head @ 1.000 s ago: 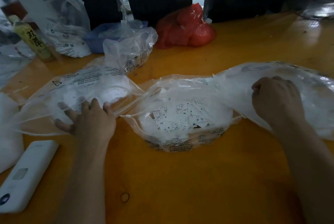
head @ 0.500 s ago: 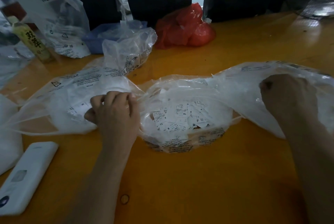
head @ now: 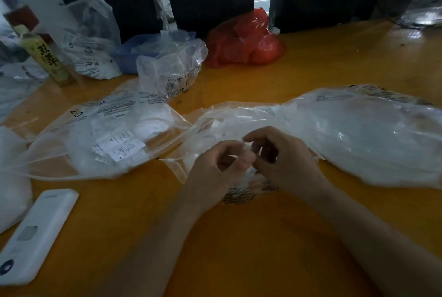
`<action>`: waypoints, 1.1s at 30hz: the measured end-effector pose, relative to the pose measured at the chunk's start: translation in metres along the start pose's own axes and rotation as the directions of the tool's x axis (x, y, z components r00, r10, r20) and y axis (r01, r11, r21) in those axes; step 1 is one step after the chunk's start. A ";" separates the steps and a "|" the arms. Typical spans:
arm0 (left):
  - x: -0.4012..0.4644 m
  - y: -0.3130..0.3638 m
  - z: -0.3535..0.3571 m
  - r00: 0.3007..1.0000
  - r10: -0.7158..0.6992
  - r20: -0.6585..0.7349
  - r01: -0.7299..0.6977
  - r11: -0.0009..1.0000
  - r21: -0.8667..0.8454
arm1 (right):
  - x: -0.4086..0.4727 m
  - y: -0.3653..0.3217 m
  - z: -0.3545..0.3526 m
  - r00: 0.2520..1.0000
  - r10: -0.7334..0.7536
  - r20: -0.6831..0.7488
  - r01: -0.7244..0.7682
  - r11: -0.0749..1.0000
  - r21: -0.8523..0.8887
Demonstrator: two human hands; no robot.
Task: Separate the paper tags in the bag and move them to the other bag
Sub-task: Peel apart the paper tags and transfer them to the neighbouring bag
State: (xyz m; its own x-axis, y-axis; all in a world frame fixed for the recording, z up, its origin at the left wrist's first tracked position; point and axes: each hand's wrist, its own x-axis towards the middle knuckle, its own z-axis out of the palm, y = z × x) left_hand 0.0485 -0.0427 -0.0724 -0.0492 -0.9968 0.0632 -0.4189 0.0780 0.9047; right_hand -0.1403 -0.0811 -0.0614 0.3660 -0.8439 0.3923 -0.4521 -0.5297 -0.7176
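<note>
Both hands, left hand (head: pixel 224 165) and right hand (head: pixel 279 160), meet at frame centre over the middle bag (head: pixel 229 124), fingertips pinching something small and blurred, probably paper tags. The receiving bag (head: pixel 102 134) with sorted tags (head: pixel 119 148) lies left on the counter (head: pixel 239 248), nearer the left hand.

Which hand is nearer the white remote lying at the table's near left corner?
Left. The left hand is over the middle bag, well right of the white remote; the right hand is further right, beside it.
</note>
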 end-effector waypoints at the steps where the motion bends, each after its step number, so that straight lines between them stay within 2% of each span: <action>1: 0.000 -0.001 0.000 1.000 0.008 -0.025 -0.008 1.000 0.003 | -0.001 0.000 0.004 1.000 -0.010 0.017 0.010 1.000 0.003; 5: 0.002 -0.001 0.000 0.991 0.006 -0.131 -0.021 0.993 -0.113 | -0.003 0.001 0.011 0.999 0.022 0.046 -0.024 0.999 0.044; 9: 0.002 0.001 -0.001 0.988 -0.049 -0.147 0.009 0.964 -0.265 | -0.003 0.003 0.011 0.997 0.075 0.017 -0.076 0.993 0.088; 12: 0.001 0.002 0.000 0.989 -0.038 -0.143 -0.002 0.963 -0.270 | -0.002 0.004 0.010 0.996 0.087 0.031 -0.090 0.990 0.108; 21: 0.001 0.004 -0.006 0.993 0.029 -0.115 -0.058 0.963 -0.262 | 0.000 0.006 0.001 0.960 0.151 0.234 -0.205 0.953 0.225; 24: 0.001 0.004 -0.009 0.993 0.005 -0.121 -0.033 0.972 -0.234 | 0.002 0.006 -0.001 0.966 0.197 0.167 -0.245 0.907 0.344; 26: 0.001 0.004 -0.009 0.991 -0.015 -0.136 -0.019 0.970 -0.241 | 0.002 0.006 -0.003 0.972 0.210 0.103 -0.234 0.902 0.364; 31: -0.001 0.008 -0.007 0.989 -0.048 -0.139 0.002 0.950 -0.312 | 0.001 0.000 0.001 0.986 0.163 0.045 -0.169 0.949 0.265; 33: 0.000 0.009 -0.006 0.982 -0.036 -0.185 -0.025 0.947 -0.321 | 0.000 0.002 0.006 0.988 0.149 0.034 -0.153 0.968 0.196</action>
State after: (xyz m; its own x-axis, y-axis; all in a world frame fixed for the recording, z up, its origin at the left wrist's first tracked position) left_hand 0.0500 -0.0420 -0.0623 0.1348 -0.9851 0.1072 -0.1045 0.0934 0.9901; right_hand -0.1365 -0.0814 -0.0658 0.3217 -0.9102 0.2610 -0.3342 -0.3670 -0.8681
